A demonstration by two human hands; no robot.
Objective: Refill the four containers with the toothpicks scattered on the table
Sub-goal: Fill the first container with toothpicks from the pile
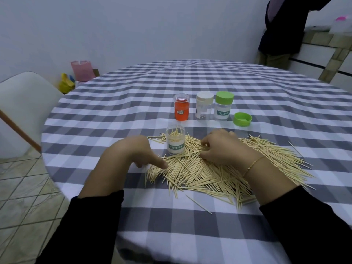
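Hundreds of pale wooden toothpicks [205, 172] lay heaped on the checked-cloth desk [171, 82] beneath both hands. Right hand [222, 147] had its grip curled closed on a pinch of sticks, likely gathering a bundle. Left hand [139, 151] rested half-closed, empty, fingertips on the heap. Just between them stood the open clear labelled container [175, 140], partly filled, within easy reach.

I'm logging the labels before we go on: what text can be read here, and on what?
"TOOTHPICK": label of the open container by the pile.
"TOOTHPICK": label of the green-capped container.
Orange container: small sticker, too blurred to read.
Nothing else is legible.
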